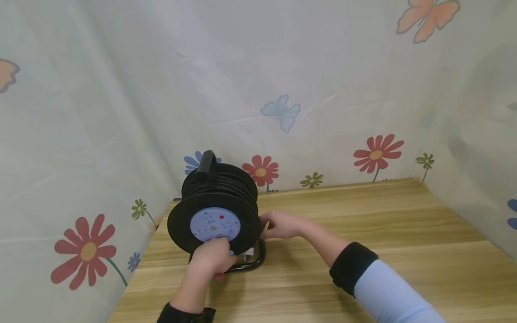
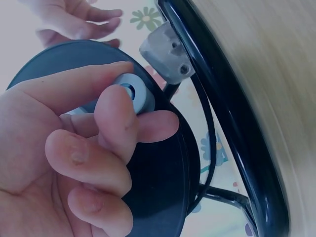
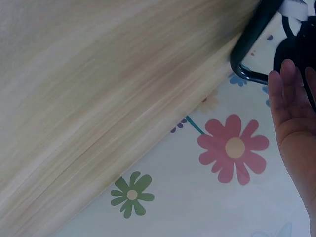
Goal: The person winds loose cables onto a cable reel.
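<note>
The black plastic cable reel (image 1: 214, 211) on its black tube stand (image 1: 252, 262) is seen near the table's (image 1: 363, 251) far left corner. A small grey winding knob (image 2: 134, 91) is pinched by the left hand (image 1: 212, 258), grip clenched on it. The reel's right rim is touched by the right hand (image 1: 280, 224), fingers curled there. If cranked hard, the stand could be tipped or skidded.

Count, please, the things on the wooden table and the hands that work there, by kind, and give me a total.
Cable reel, black with a pale blue socket face: 1
Hands: 2, the left hand pinching the reel's small grey knob, the right hand at the reel's right rim
Wooden table: 1
Total: 4
</note>
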`<state>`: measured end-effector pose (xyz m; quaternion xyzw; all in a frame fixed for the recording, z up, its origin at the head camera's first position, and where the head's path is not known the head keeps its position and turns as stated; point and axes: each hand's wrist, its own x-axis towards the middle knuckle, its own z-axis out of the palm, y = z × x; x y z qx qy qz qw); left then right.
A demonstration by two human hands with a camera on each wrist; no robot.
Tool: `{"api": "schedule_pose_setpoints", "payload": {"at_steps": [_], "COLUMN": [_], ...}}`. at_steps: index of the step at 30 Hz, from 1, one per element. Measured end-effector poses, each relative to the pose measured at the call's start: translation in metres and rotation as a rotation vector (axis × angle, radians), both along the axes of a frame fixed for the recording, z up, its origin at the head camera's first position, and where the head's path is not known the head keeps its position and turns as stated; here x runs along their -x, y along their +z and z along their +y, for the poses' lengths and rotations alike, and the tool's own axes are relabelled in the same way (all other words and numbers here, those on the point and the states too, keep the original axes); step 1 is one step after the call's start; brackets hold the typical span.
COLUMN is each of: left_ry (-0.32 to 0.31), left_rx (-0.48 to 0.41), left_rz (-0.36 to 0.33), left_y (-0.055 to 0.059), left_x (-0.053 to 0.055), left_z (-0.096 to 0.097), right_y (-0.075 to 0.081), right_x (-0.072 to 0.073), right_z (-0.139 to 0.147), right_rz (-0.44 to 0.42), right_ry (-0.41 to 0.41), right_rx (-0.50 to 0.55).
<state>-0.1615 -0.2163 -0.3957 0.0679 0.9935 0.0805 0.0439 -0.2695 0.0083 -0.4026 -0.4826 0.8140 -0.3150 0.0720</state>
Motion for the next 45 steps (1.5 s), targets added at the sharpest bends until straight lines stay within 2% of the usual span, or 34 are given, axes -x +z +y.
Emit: {"api": "schedule_pose_setpoints", "payload": {"at_steps": [2, 6, 9, 14, 18, 24, 25, 32, 39, 45], "left_ry": [0.003, 0.004, 0.005, 0.016, 0.036, 0.039, 0.041, 0.078, 0.146, 0.177], "left_rx": [0.005, 0.036, 0.045, -0.007, -0.049, -0.076, -0.080, -0.085, -0.166, -0.169], "left_rz": [-0.014, -0.040, -0.048, -0.079, -0.114, -0.120, -0.121, -0.108, -0.116, -0.117], "left_y": [0.000, -0.002, -0.004, -0.005, -0.005, -0.004, -0.004, 0.008, 0.023, 0.032], "left_x": [0.001, 0.004, 0.006, 0.006, 0.006, 0.004, 0.004, -0.002, -0.007, -0.011], "left_z": [-0.002, -0.009, -0.015, -0.026, -0.032, -0.039, -0.040, -0.052, -0.066, -0.076], "right_y": [0.005, 0.013, 0.019, 0.025, 0.032, 0.046, 0.045, 0.003, -0.002, 0.000], "right_x": [0.000, 0.000, -0.002, -0.007, -0.015, -0.031, -0.032, 0.003, 0.008, 0.003], "right_z": [0.005, 0.014, 0.018, 0.020, 0.016, 0.007, 0.006, -0.009, -0.007, -0.002], "right_rz": [0.013, 0.062, 0.061, -0.004, -0.074, -0.171, -0.189, -0.213, -0.246, -0.329], "right_ry": [-0.006, -0.071, -0.100, -0.123, -0.122, -0.133, -0.132, -0.121, -0.141, -0.111], "right_rx": [0.025, 0.077, 0.166, 0.361, 0.473, 0.466, 0.463, 0.493, 0.462, 0.526]}}
